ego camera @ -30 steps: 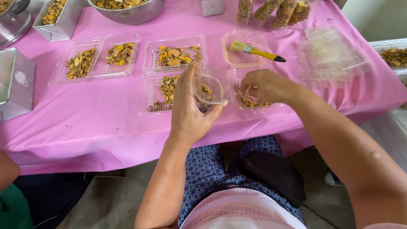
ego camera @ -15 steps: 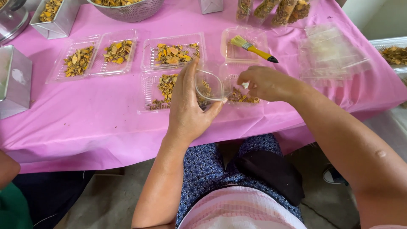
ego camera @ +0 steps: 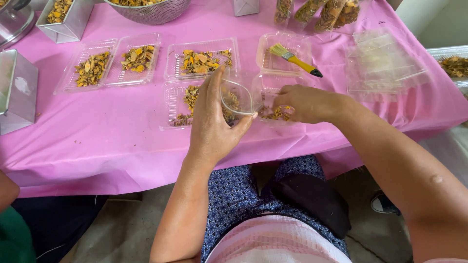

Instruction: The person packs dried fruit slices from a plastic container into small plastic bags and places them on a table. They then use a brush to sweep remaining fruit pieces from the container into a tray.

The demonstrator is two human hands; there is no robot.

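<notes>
From the head view, a pink-covered table (ego camera: 97, 146) carried clear trays of dried yellow-brown slices (ego camera: 139, 58), a mesh bowl (ego camera: 151, 10) and a yellow brush (ego camera: 295, 58). The left hand (ego camera: 212, 122) pinched a small clear bag (ego camera: 236, 97) open between thumb and fingers; the right hand (ego camera: 304, 103), fingers curled, gathered slices in the near tray (ego camera: 273, 113) beside it. Bare concrete floor (ego camera: 122, 224) lay below.

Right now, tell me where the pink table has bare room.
Free: the cloth's front left, between the metal box and the trays. Crowded: centre, around both hands, left hand, right hand, and the bags at right.
</notes>
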